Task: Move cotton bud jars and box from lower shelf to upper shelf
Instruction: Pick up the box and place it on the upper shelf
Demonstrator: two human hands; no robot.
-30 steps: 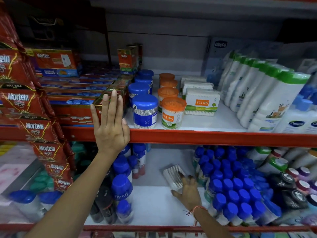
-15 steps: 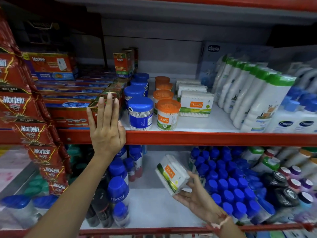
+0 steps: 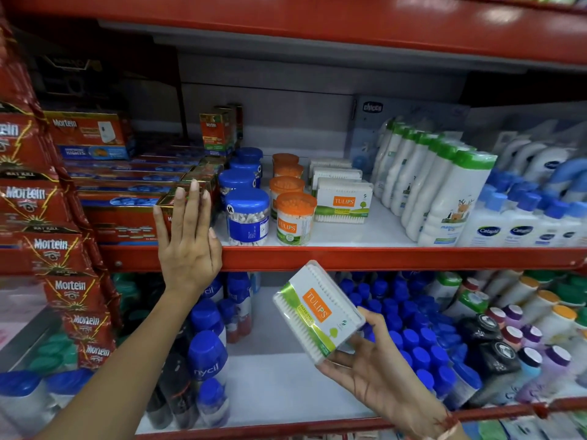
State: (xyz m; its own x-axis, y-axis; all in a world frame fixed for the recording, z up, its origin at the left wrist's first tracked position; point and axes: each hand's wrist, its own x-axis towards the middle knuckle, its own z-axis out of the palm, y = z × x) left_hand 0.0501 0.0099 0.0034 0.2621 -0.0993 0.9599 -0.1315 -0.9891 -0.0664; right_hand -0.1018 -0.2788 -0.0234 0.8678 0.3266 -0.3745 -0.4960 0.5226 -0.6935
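Right hand (image 3: 378, 373) clamped on box (image 3: 317, 311), tilted, long axis diagonal. Free spot on upper shelf (image 3: 374, 233) up-right of grip. Left hand (image 3: 187, 239) spread flat, farther off.

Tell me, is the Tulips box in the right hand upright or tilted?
Tilted. The Tulips box leans diagonally in the right hand, its orange label slanted, below the upper shelf.
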